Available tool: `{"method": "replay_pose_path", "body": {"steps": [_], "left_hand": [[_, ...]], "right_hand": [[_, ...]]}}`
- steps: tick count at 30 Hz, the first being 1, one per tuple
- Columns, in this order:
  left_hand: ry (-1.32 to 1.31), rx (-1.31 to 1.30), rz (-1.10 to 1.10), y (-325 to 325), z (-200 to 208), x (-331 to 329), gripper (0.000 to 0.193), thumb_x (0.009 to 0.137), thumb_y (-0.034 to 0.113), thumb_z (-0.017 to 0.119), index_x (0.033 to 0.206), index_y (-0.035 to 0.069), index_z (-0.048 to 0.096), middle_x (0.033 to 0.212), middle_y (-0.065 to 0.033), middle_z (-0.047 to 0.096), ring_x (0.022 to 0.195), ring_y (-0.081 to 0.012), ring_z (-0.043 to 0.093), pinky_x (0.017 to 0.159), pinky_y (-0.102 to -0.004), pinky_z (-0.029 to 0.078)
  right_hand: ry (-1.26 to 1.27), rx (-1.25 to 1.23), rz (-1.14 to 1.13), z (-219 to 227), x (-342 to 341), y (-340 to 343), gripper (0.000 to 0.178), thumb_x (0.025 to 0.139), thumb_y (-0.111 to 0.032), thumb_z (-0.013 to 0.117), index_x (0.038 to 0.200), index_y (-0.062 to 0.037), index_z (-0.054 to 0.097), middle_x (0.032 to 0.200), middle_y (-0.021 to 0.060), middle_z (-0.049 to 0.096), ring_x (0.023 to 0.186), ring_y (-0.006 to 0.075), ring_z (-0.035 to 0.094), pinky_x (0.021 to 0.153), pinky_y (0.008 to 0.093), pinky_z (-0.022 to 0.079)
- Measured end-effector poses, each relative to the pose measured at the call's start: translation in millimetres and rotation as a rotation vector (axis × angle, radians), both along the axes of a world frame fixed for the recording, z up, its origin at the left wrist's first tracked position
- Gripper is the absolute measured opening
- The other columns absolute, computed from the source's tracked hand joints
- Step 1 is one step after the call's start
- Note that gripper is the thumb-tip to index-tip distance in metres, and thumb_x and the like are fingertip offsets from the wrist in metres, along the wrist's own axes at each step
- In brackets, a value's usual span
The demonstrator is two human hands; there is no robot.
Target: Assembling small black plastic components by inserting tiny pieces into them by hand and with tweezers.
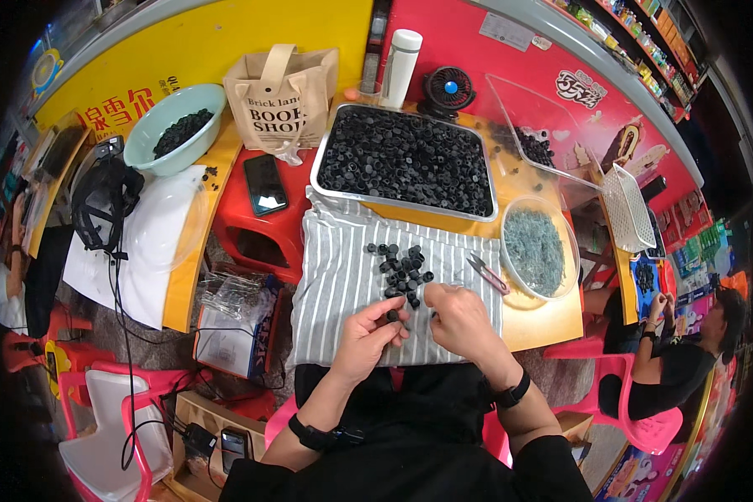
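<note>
My left hand [368, 336] pinches a small round black cap [393, 316] between its fingertips, over the front part of a grey-and-white striped cloth [335, 276]. Close beside it, my right hand [463, 325] is closed with the fingers pressed together; whatever it may hold is hidden. Just beyond both hands, a loose pile of similar black caps [404, 269] lies on the cloth. To the right of the pile rests a pair of thread snips [489, 274] with reddish handles. A round clear tub [571, 276] of pale, translucent small pieces stands further right.
Behind the cloth sits a metal tray [320, 186] full of black caps. A red stool [234, 213] carries a phone [265, 184]. Around these stand a pale green basin [134, 142], paper bag [280, 105], white bottle [402, 67] and small fan [449, 90]. Another person [669, 368] sits at right.
</note>
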State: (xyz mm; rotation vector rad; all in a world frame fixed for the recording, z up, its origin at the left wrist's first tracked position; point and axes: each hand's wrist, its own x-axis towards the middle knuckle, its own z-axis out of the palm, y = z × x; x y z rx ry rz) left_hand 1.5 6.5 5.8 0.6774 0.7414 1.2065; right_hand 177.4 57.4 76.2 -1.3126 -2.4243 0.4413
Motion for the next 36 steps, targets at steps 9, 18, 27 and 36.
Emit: {"method": "replay_pose_path", "body": {"steps": [9,18,27,36], "left_hand": [[-0.058,0.009,0.01,-0.8,-2.2,-0.3,0.04,0.091,-0.007,0.051,0.131,-0.004,0.051,0.111,-0.0118,0.063,0.087,-0.0163,0.065,0.074,-0.0254,0.051],[0.046,0.061,-0.003,-1.4,-2.4,3.4,0.043,0.093,-0.009,0.045,0.135,-0.005,0.047,0.117,-0.0119,0.06,0.095,-0.0151,0.062,0.083,-0.0267,0.05],[0.008,0.109,-0.05,2.7,-3.2,1.0,0.041,0.094,-0.008,0.04,0.135,-0.006,0.048,0.115,-0.0105,0.059,0.098,-0.0161,0.062,0.082,-0.0272,0.05],[-0.007,0.027,0.021,-4.6,4.2,1.9,0.031,0.093,-0.005,0.051,0.123,-0.007,0.057,0.102,-0.013,0.067,0.081,-0.0189,0.068,0.067,-0.0243,0.053]], "right_hand": [[-0.094,-0.014,0.067,7.3,-6.1,3.2,0.02,0.064,0.003,0.058,0.083,-0.0005,0.052,0.074,0.0201,0.061,0.072,0.041,0.061,0.062,0.0494,0.048],[-0.249,0.06,0.111,10.2,-15.7,-0.2,0.017,0.068,0.0,0.061,0.083,-0.0034,0.055,0.077,0.0167,0.064,0.073,0.0363,0.064,0.064,0.0444,0.051],[-0.238,0.065,0.135,11.1,-13.1,-0.3,0.016,0.07,-0.001,0.062,0.084,-0.0031,0.057,0.076,0.016,0.064,0.073,0.0346,0.065,0.064,0.0427,0.051],[-0.208,0.063,0.195,8.0,-6.3,-9.2,0.021,0.068,0.0,0.06,0.089,-0.006,0.059,0.073,0.0128,0.062,0.071,0.0322,0.064,0.062,0.0432,0.05]]}}
